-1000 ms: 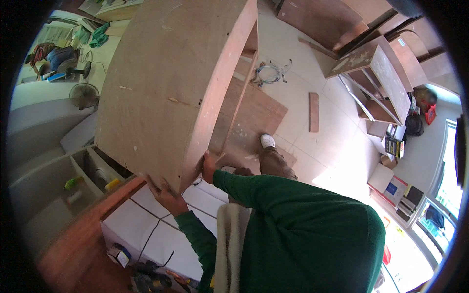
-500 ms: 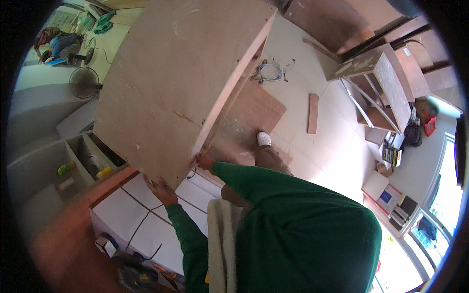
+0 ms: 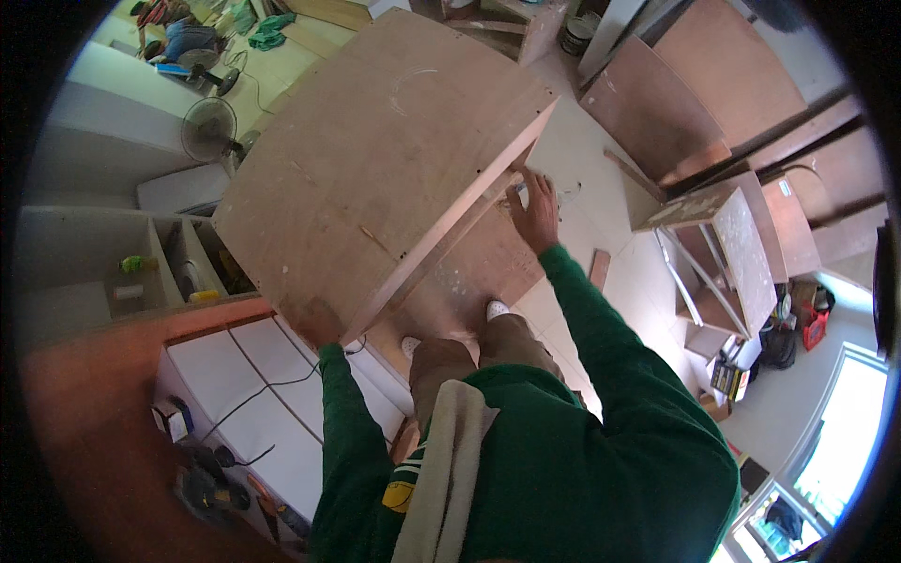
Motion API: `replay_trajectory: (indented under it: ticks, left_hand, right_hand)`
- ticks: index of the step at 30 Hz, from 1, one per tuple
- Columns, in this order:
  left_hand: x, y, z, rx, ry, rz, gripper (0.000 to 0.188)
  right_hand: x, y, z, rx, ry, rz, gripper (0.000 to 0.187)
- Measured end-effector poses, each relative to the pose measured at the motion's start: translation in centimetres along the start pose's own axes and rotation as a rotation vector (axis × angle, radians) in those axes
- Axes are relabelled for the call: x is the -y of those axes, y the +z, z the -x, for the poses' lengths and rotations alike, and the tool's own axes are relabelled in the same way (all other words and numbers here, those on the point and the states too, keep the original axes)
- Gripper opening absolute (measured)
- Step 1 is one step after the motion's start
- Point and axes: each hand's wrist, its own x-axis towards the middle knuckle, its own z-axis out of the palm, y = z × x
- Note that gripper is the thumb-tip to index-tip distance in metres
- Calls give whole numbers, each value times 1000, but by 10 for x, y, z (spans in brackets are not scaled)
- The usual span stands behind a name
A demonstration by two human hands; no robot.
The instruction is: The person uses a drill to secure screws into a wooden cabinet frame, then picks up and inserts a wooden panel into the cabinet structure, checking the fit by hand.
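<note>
A large brown wooden cabinet [image 3: 366, 159] with a broad flat panel on top fills the space before me, tilted across the view. My left hand [image 3: 317, 322] rests at its near left corner; its fingers blend with the wood and are hard to make out. Further along the right side, my right hand [image 3: 536, 214] grips the cabinet's edge, fingers bent over it and thumb on the near side. Under that edge, part of the cabinet's inner side shows, and a brown board [image 3: 479, 272] lies on the floor below.
White drawer fronts [image 3: 239, 375] with a black cord stand at my left, beside power tools [image 3: 211, 488]. A standing fan [image 3: 208, 129] is beyond. At right are a small wood strip [image 3: 600, 269], an open cabinet frame [image 3: 723, 244] and leaning boards [image 3: 657, 113]. Another person [image 3: 183, 38] is far left.
My right hand has moved from the near corner forward along the cabinet's right edge. My left hand stays by the near left corner. The view has shifted, showing more of the far side.
</note>
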Motion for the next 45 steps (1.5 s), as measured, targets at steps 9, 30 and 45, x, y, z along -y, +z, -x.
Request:
replay_trajectory:
  ticks: [9, 30, 45]
  left_hand:
    - [-45, 42, 10, 119, -75, -360, 62]
    - [-56, 25, -10, 81, -22, -380, 65]
    - [-15, 66, -96, -230, -689, -654, 77]
  right_hand:
    - [-65, 98, -131, -46, -184, 582, 65]
    - [-69, 107, -149, 225, -165, 700, 62]
    - [-122, 113, -264, 66, 89, 781, 73]
